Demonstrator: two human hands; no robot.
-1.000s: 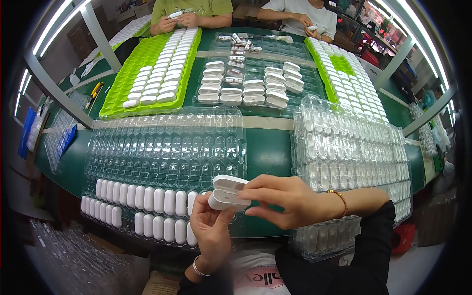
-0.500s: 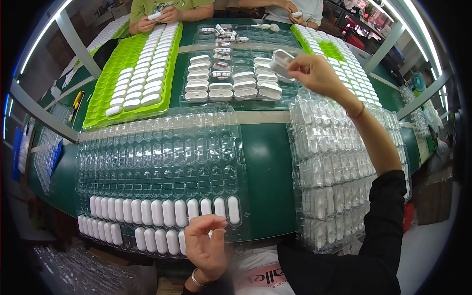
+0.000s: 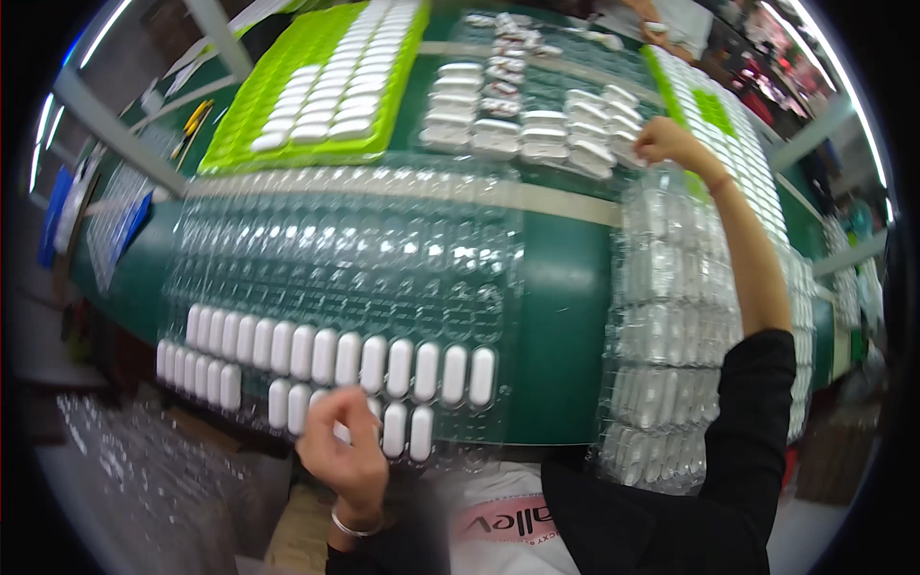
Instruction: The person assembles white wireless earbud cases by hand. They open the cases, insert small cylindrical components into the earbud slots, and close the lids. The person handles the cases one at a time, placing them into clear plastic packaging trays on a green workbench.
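At the right end of the far clear tray, my right hand (image 3: 668, 144) is closed, its fingertips pinched at an open white oblong case (image 3: 622, 146) that they partly hide. Several more open white cases (image 3: 543, 132) with raised lids stand in that tray. My left hand (image 3: 343, 455) is a loose fist, somewhat blurred, above the near row of white cases (image 3: 420, 433). White shows between its thumb and fingers, but I cannot tell whether it is held or lies behind. Another row of white cases (image 3: 323, 355) lies just beyond, in the near clear tray (image 3: 383, 251).
Stacked clear trays with white pieces (image 3: 661, 335) stand at the right. Green trays of white cases lie at the far left (image 3: 244, 120) and far right (image 3: 712, 105). Small dark-and-white parts (image 3: 505, 72) fill the far tray's middle. A co-worker's arm (image 3: 656, 24) shows at the top.
The view has shifted, moving the scene up and rightward. My right hand has lowered the open case from above into the far tray. My left hand's fingers have curled tighter.
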